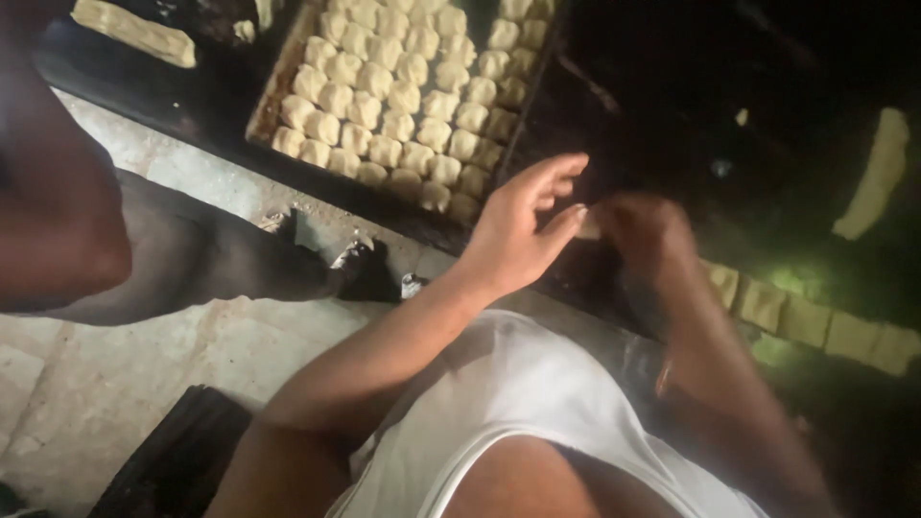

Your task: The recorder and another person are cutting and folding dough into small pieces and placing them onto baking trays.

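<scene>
**A small lump of dough between my two hands**

The piece of dough (589, 226) sits right between my hands, a pale little lump at the edge of the dark worktable (672, 86), just past my white undershirt (537, 403). Only a sliver of it shows; the rest is hidden by my fingers.

My left hand (523, 230) touches it with the thumb tip and the forefinger, pinching lightly at its near side. The other fingers (556, 168) of that hand are spread and lifted, loosely fanned above the lump, not curled in. My right hand (643, 230) is in shadow and blurred; it is curled around the far side of the dough and seems to hold it, but I cannot tell how tightly those fingers close.

To my right along the table edge lies a row of cut dough squares (815, 321), side by side, and further back a long strip of dough (878, 173) rests on the dark surface. Ahead and to my left is a baking tray (261, 123) packed with rows of small dough pieces (403, 96), touching one another. Another strip of dough (134, 31) lies at the far left corner.

Beside me on the left another person's leg (192, 254) stands on the pale concrete floor (115, 374).
</scene>
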